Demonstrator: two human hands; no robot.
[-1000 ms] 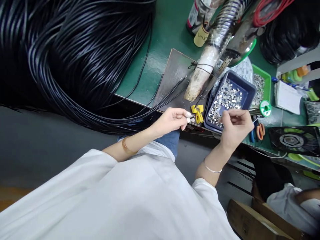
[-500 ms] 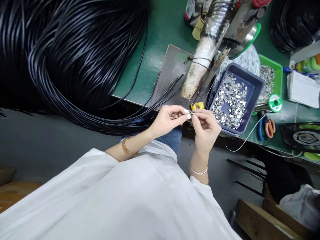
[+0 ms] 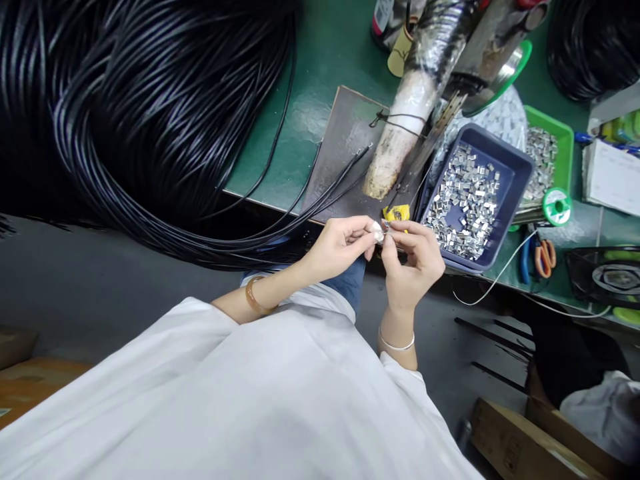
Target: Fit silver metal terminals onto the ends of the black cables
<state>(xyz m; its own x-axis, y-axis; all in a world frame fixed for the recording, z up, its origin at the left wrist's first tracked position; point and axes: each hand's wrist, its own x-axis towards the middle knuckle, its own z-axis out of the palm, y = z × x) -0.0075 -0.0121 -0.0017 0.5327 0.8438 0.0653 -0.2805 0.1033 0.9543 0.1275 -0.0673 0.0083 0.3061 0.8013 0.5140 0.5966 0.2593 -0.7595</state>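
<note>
My left hand point(image 3: 334, 248), with white coverings on its fingertips, pinches something too small to make out. Close against it, my right hand point(image 3: 413, 261) has its thumb and forefinger together near a tiny shiny piece; what it grips is not clear. Both hands are at the table's front edge, just below a yellow item point(image 3: 397, 213). To their left runs a bundle of black cables point(image 3: 165, 230), some ends lying on a dark board point(image 3: 345, 127). Right of my right hand stands a dark blue tray point(image 3: 511, 167) of small metal clips point(image 3: 467, 200).
A wrapped roll point(image 3: 403, 120) leans above the hands. Farther right are a green tray point(image 3: 564, 143) of metal pieces, a green spool point(image 3: 557, 207), orange-handled pliers point(image 3: 545, 257) and a small fan point(image 3: 613, 277). Cardboard boxes point(image 3: 530, 433) and part of another person point(image 3: 597, 413) are at lower right.
The fingertips have parted slightly, and a small shiny piece now shows between them. My right fingers have spread a little. Table items at the right appear shifted slightly rightward in view.
</note>
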